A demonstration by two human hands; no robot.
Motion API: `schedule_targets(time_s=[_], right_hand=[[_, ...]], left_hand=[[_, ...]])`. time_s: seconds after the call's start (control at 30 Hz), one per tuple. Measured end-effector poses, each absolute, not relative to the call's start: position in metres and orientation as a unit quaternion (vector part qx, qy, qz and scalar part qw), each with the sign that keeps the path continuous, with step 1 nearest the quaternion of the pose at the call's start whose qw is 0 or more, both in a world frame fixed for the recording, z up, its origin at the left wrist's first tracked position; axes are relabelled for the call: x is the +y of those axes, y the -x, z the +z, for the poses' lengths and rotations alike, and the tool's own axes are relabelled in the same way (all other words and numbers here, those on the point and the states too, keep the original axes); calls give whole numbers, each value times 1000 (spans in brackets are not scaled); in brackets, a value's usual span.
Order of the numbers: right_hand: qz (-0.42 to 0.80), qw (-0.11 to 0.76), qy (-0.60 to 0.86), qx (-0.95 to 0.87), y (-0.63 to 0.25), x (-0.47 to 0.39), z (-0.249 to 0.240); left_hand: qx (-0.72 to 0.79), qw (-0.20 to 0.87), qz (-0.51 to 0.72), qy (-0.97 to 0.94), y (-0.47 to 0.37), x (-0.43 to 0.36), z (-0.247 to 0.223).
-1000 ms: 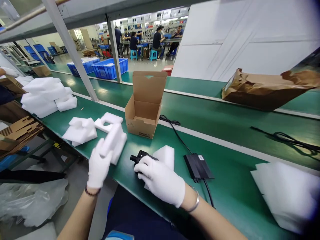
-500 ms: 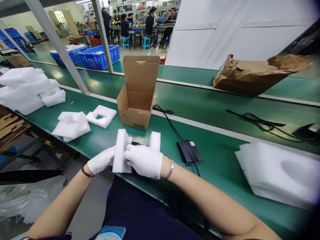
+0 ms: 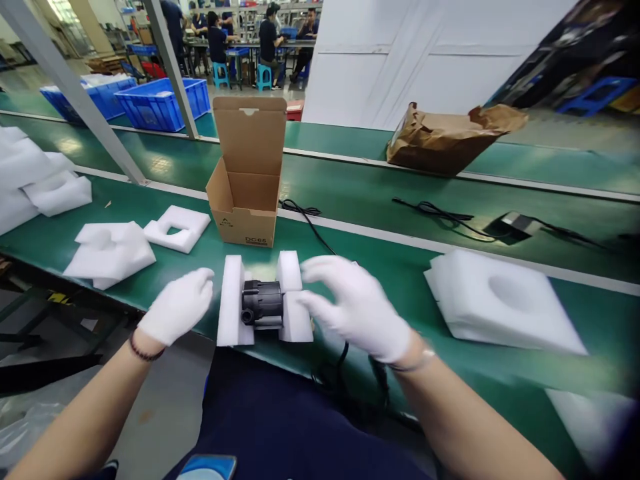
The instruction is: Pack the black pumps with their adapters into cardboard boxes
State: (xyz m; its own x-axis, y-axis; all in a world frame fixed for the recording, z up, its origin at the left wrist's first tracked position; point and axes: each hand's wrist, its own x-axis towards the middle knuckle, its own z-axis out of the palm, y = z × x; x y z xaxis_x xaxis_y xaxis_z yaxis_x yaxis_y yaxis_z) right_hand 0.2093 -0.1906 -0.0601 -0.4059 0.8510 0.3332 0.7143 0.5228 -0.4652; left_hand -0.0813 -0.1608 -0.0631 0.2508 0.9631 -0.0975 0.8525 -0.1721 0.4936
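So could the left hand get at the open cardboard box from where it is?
Probably yes. The left hand hovers open beside the foam-capped black part, and the cardboard box stands just beyond with its lid up. Only bare green bench lies between them; the loose foam pieces sit off to the side.

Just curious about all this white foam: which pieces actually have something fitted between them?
The two foam end pieces by the hands, capping the black pump. The loose foam pieces further left lie bare.

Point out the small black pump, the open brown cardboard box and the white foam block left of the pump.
small black pump [image 3: 263, 303], head view, ribbed body.
open brown cardboard box [image 3: 245, 227], head view, front wall.
white foam block [image 3: 230, 303], head view, top face.
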Motion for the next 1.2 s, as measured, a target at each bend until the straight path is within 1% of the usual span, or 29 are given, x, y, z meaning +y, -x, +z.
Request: schedule_targets(time_s=[0.03,0.1,0.13,0.17,0.2,0.23,0.3,0.37,0.43,0.47,0.53,0.57,0.6,0.67,0.73,0.8,0.83,0.9,0.93,0.97,1.0,1.03,1.07,1.13,1.2], right_hand=[[131,252,556,-781,-229,-203,-69],[183,130,651,-725,-257,-232,-94],[218,72,654,-721,-264,-247,-108],[247,31,644,-724,-266,-261,-121],[274,9,627,-729,-265,-275,-131],[302,5,608,-735,-263,-287,-139],[386,37,572,-723,-258,-307,-142],[533,110,531,-650,-262,-320,-131],[666,239,474,-523,-272,-321,-111],[706,308,442,-459,-276,-316,-100],[729,418,386,-381,-277,-292,-79],[728,446,372,-363,-272,-274,-70],[727,457,369,-356,-264,-251,-62],[724,447,396,-345,-242,-203,-50],[725,402,426,-362,-217,-162,-43],[695,338,456,-442,-198,-137,-39],[656,307,475,-500,-191,-133,-37],[535,251,518,-619,-180,-138,-34],[466,224,536,-668,-175,-145,-33],[396,195,555,-705,-168,-154,-32],[332,164,572,-732,-160,-164,-31],[276,134,584,-752,-150,-174,-31],[231,106,589,-767,-139,-183,-31],[174,39,587,-790,-119,-198,-31],[137,-9,554,-821,-110,-206,-27]], left_hand=[[589,160,136,-781,75,-167,-51],[508,77,152,-845,49,-176,-32],[461,58,141,-874,33,-178,-26],[428,49,118,-895,15,-178,-23],[411,41,89,-906,-2,-177,-23],[408,31,62,-911,-16,-175,-25],[412,9,12,-911,-35,-171,-33],[423,4,-9,-906,-40,-168,-39],[428,6,-12,-903,-37,-168,-41],[427,10,-13,-904,-35,-168,-41],[423,25,-14,-906,-33,-168,-38],[420,39,-14,-906,-32,-167,-36],[416,60,-15,-907,-31,-165,-34],[400,118,-4,-909,-26,-156,-31],[387,211,20,-898,-18,-142,-29],[374,362,31,-853,-7,-123,-28],[369,449,28,-814,-2,-113,-29],[369,593,24,-715,3,-95,-28],[375,639,18,-672,3,-88,-26],[388,661,7,-642,1,-83,-23],[398,662,-12,-635,-2,-79,-20],[405,636,-37,-656,-7,-78,-17],[408,583,-65,-700,-13,-78,-13],[408,417,-99,-806,-24,-82,-9],[406,262,-105,-869,-30,-88,-9]])
